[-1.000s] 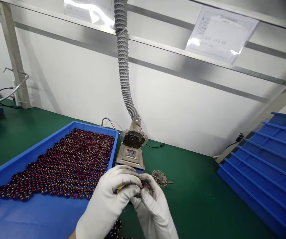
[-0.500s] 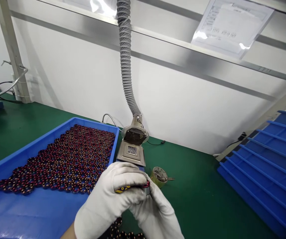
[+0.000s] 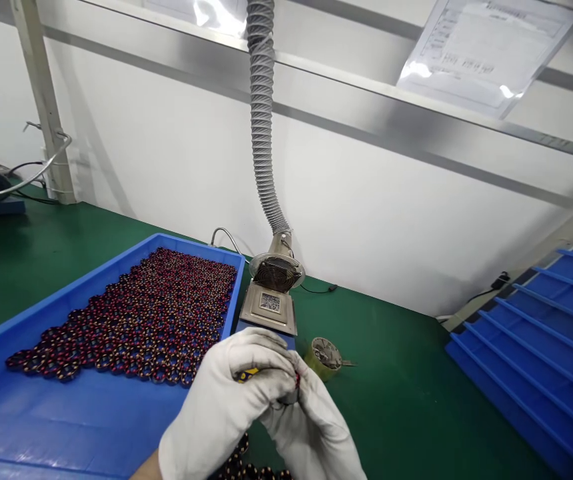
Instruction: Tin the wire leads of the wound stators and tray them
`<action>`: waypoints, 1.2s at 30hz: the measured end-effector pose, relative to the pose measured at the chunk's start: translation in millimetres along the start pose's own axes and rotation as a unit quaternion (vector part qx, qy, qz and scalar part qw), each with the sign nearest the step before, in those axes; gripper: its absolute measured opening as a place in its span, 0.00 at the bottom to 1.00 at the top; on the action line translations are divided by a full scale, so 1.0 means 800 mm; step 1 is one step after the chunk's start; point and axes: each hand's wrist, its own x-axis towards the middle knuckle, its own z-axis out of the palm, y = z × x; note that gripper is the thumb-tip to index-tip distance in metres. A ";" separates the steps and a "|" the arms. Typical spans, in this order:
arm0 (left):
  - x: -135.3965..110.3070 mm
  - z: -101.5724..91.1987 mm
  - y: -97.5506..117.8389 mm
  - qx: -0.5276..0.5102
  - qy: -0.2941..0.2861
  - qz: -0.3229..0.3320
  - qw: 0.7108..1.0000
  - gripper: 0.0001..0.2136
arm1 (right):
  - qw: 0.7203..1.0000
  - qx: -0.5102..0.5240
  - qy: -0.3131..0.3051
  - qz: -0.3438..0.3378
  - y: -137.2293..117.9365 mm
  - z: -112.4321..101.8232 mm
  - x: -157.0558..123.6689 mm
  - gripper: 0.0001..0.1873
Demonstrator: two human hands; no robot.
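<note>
My left hand (image 3: pixel 231 393), in a white glove, is closed around a slim yellow-and-black tool (image 3: pixel 246 375). Only a bit of that tool shows between fingers and thumb, so its kind is unclear. Against the left fingertips is a small wound stator (image 3: pixel 291 395) with red wire and a grey side. My right hand (image 3: pixel 314 420), also gloved, grips this stator from the right, and the two hands touch. Fingers cover most of the stator. Below the hands, more wound stators (image 3: pixel 251 472) lie near the bottom edge, partly hidden by the gloves.
To the left, a blue tray (image 3: pixel 91 413) holds many packed stators. Behind my hands stand a metal-topped device (image 3: pixel 270 307) and a fume hose (image 3: pixel 262 127). A round tin (image 3: pixel 324 357) sits just right on the green table (image 3: pixel 391 400). Blue stacked trays (image 3: pixel 541 333) lean at the right.
The view has shifted slightly, so the surroundings sit a little further right. My left fingers now cover more of the yellow-and-black tool and the stator. Both hands stay together.
</note>
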 end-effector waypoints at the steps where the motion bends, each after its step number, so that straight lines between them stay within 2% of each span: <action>1: -0.001 -0.001 0.000 -0.014 0.015 0.013 1.000 0.03 | 1.000 -0.006 -0.002 0.000 0.000 0.000 0.000 0.14; 4: -0.003 -0.008 0.005 -0.016 0.060 0.021 0.998 0.02 | 1.000 -0.024 -0.010 0.005 -0.001 -0.003 0.002 0.13; 7: 0.000 -0.008 0.009 0.068 0.014 -0.024 0.997 0.08 | 0.999 -0.037 0.011 -0.027 0.000 -0.004 0.004 0.12; 9: 0.001 -0.002 0.008 0.092 -0.014 -0.007 0.996 0.05 | 0.996 -0.043 0.027 -0.068 0.003 -0.001 0.005 0.14; 10: 0.001 0.000 0.006 0.086 -0.003 0.017 0.996 0.03 | 0.994 -0.051 0.031 -0.092 0.004 0.001 0.005 0.15; 12: -0.001 0.001 0.004 0.057 0.055 0.042 0.996 0.04 | 0.981 -0.090 0.044 -0.164 0.007 0.007 0.003 0.15; 14: -0.002 -0.004 0.005 0.017 0.134 0.022 0.991 0.04 | 0.948 -0.160 0.073 -0.265 0.010 0.013 -0.001 0.12; 16: -0.002 -0.008 0.008 -0.008 0.161 -0.031 0.986 0.04 | 0.894 -0.237 0.097 -0.367 0.016 0.016 -0.006 0.10; 19: -0.001 -0.004 0.010 -0.027 0.057 -0.137 0.989 0.13 | 0.810 -0.334 0.121 -0.466 0.028 0.017 -0.013 0.17; 20: -0.002 0.000 0.009 -0.043 0.030 -0.163 0.985 0.13 | 0.793 -0.357 0.127 -0.478 0.031 0.016 -0.014 0.19; 22: -0.003 0.007 0.004 -0.082 0.034 -0.177 0.980 0.08 | 0.780 -0.381 0.134 -0.477 0.037 0.014 -0.016 0.23; 24: -0.003 0.008 0.000 -0.100 0.074 -0.154 0.980 0.04 | 0.780 -0.385 0.138 -0.473 0.038 0.014 -0.016 0.23; 27: 0.000 -0.001 0.001 -0.098 0.161 -0.104 0.977 0.06 | 0.767 -0.385 0.160 -0.488 0.036 0.014 -0.013 0.23; 28: 0.001 -0.005 0.003 -0.087 0.170 -0.105 0.976 0.07 | 0.763 -0.385 0.167 -0.491 0.035 0.015 -0.012 0.22; 32: 0.002 -0.004 0.010 -0.046 0.079 -0.188 0.978 0.10 | 0.764 -0.381 0.163 -0.495 0.035 0.012 -0.009 0.21; 33: 0.001 -0.002 0.010 -0.051 0.081 -0.191 0.977 0.09 | 0.760 -0.386 0.158 -0.499 0.036 0.012 -0.009 0.21; 36: -0.003 0.001 0.009 -0.074 0.156 -0.137 0.975 0.06 | 0.735 -0.407 0.156 -0.520 0.036 0.011 -0.005 0.20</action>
